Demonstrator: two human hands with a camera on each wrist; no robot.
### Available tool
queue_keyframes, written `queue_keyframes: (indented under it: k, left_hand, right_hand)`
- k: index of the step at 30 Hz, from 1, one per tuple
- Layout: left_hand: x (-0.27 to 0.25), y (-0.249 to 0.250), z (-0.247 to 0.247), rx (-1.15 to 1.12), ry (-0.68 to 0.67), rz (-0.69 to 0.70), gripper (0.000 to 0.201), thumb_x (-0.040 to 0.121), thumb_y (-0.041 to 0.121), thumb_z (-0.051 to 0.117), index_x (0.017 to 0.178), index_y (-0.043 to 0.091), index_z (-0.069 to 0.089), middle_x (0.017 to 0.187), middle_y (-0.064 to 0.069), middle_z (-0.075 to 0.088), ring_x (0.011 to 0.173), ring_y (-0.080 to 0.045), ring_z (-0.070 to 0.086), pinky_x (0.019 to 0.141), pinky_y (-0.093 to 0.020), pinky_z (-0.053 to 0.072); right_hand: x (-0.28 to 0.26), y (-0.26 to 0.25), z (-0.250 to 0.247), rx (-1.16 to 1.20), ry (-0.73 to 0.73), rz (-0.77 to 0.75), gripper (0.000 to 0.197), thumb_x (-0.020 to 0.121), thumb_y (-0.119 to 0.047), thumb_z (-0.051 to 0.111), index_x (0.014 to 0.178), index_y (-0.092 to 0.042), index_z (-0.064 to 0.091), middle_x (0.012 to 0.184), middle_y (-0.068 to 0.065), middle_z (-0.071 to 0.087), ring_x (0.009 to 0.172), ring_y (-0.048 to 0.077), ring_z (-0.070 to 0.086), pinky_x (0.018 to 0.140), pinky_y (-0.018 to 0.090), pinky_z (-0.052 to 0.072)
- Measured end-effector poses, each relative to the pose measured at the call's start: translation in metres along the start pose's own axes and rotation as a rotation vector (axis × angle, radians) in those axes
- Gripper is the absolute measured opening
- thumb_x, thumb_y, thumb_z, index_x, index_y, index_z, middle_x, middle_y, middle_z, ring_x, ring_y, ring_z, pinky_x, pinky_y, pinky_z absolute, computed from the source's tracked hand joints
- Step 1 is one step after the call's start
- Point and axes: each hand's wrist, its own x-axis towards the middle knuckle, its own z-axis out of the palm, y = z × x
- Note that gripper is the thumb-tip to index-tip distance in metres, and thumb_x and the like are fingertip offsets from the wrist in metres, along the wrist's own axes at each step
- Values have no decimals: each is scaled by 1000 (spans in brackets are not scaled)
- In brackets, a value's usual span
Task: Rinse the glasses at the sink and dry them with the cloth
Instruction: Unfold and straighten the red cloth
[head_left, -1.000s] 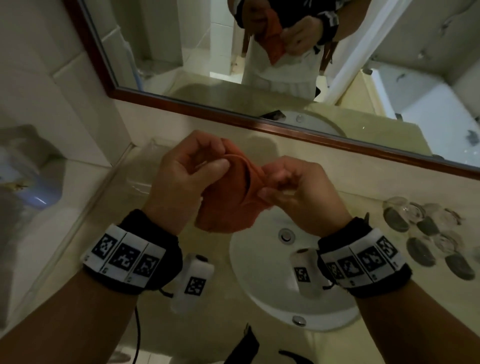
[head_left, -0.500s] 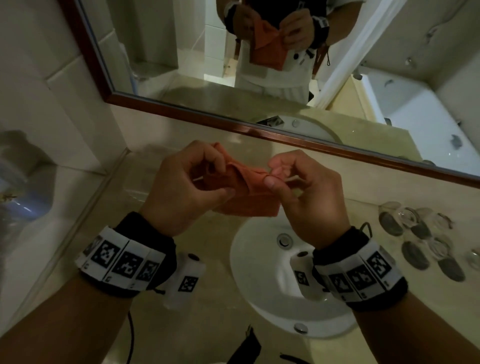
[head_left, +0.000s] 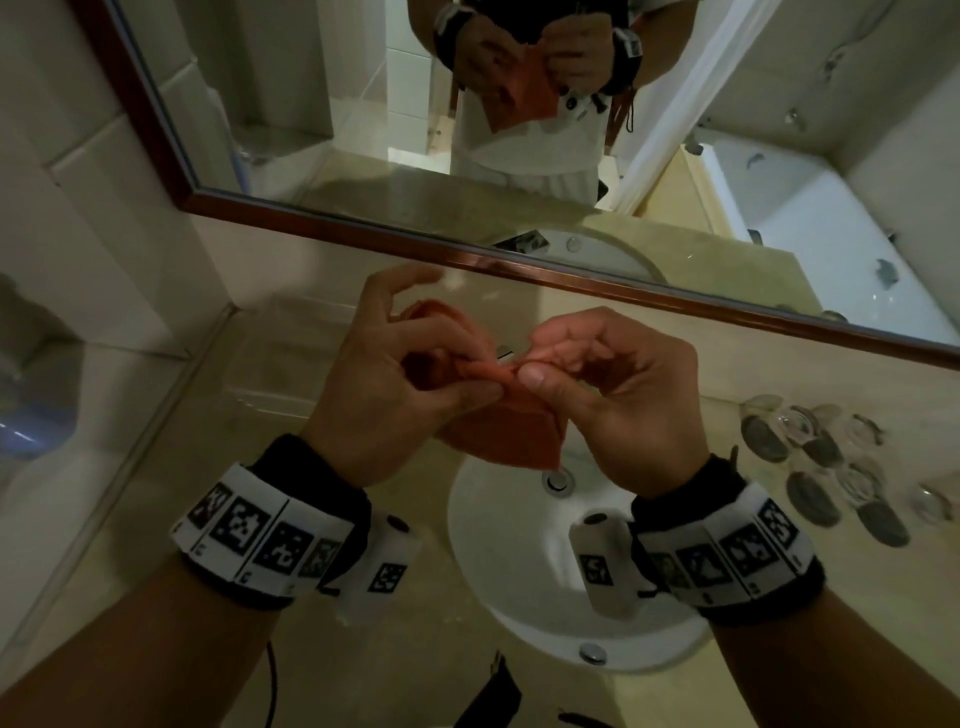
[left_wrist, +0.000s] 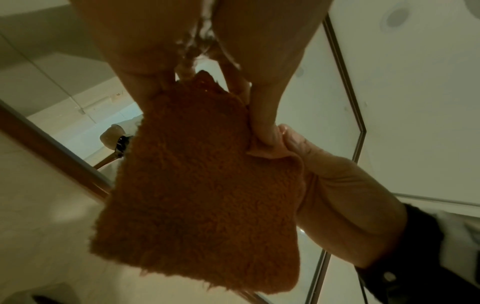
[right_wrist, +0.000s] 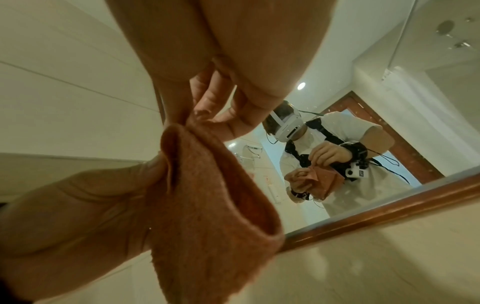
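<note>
Cloth being folded or bunched in both hands above the sink; no glass in hand.

The orange cloth (head_left: 498, 426) hangs between the two hands over the white sink (head_left: 498, 561), its lower half drooping toward the drain. Compared with a second ago it has been gathered tighter: the top edge is now a narrow pinched ridge, and the hands have closed in until thumbs nearly touch. Judgement: cloth is being readied, drying not resumed. The left hand (head_left: 384, 384) pinches the ridge between thumb and middle fingers, index finger raised clear. The right hand (head_left: 623, 389) pinches the same edge with thumb against curled fingers. The glasses (head_left: 831, 462) stand clustered on the counter (head_left: 156, 519) well right of the sink, untouched.
</note>
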Motion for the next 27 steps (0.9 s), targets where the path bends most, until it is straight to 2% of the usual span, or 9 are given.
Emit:
queue_keyframes:
  k: [3, 7, 12, 15, 18, 20, 22, 24, 27]
  left_hand:
    - [0, -3, -2, -81, 17, 29, 26, 58, 40, 86, 75, 32, 70, 149, 2, 37, 122, 14, 45, 100, -23, 48]
    - [3, -6, -5, -195, -14, -15, 23, 63, 41, 82, 79, 31, 71, 146, 0, 42, 134, -7, 44, 106, -39, 47]
    - [6, -8, -8, -232, -22, -57, 16, 70, 38, 76, 81, 44, 66, 136, -8, 52, 136, -9, 44, 109, -49, 43]
    - [6, -8, -9, -282, -70, -78, 11, 76, 34, 71, 81, 38, 62, 130, -11, 59, 138, -8, 44, 111, -45, 42]
    - [5, -4, -8, -378, -80, -115, 10, 78, 26, 68, 77, 35, 63, 120, 9, 66, 135, -7, 48, 104, -31, 47]
    - [6, -5, -5, -412, -74, -194, 9, 78, 19, 63, 75, 28, 62, 113, 15, 67, 132, -13, 52, 101, -31, 48]
    - [8, -9, -2, -357, -66, -265, 2, 75, 17, 58, 74, 16, 58, 113, 8, 64, 127, -15, 54, 98, -33, 47]
    - [9, -10, 3, -251, -78, -297, 9, 73, 19, 53, 71, 11, 55, 107, 7, 65, 117, -11, 59, 93, -31, 44]
    - [8, 0, 9, -210, -113, -330, 18, 69, 22, 49, 72, 4, 53, 79, 11, 70, 80, -18, 69, 76, -38, 51]
  right_hand:
    - [1, 3, -1, 54, 72, 66, 22, 77, -2, 81, 92, -16, 71, 76, -4, 74, 74, 22, 73, 72, 34, 61]
    - [5, 6, -7, 16, 101, 83, 24, 85, 5, 73, 98, -15, 68, 82, 8, 70, 75, 26, 68, 70, 36, 60]
    - [9, 6, -16, 33, 220, 138, 18, 92, -2, 65, 102, -16, 66, 82, -6, 67, 72, 21, 69, 72, 55, 61]
    - [11, 8, -23, 10, 290, 149, 19, 95, 2, 61, 104, -14, 65, 82, -8, 63, 73, 9, 65, 69, 51, 62]
    - [12, 8, -30, -32, 321, 98, 17, 94, -4, 61, 105, -17, 65, 90, -3, 63, 84, 11, 64, 76, 44, 61]
    - [13, 7, -32, -35, 329, 70, 15, 94, -6, 60, 107, -12, 65, 94, -4, 65, 87, 5, 64, 80, 31, 57]
    - [15, 4, -33, -41, 327, 52, 16, 93, -6, 60, 109, -9, 65, 97, -4, 67, 88, 2, 64, 81, 24, 53]
    - [18, 0, -33, -35, 297, 23, 17, 93, -4, 61, 109, -9, 65, 95, -2, 67, 87, 4, 64, 81, 24, 53]
    - [22, -11, -32, 4, 235, -30, 20, 93, 1, 62, 110, -8, 64, 89, -3, 66, 83, 2, 64, 81, 23, 53]
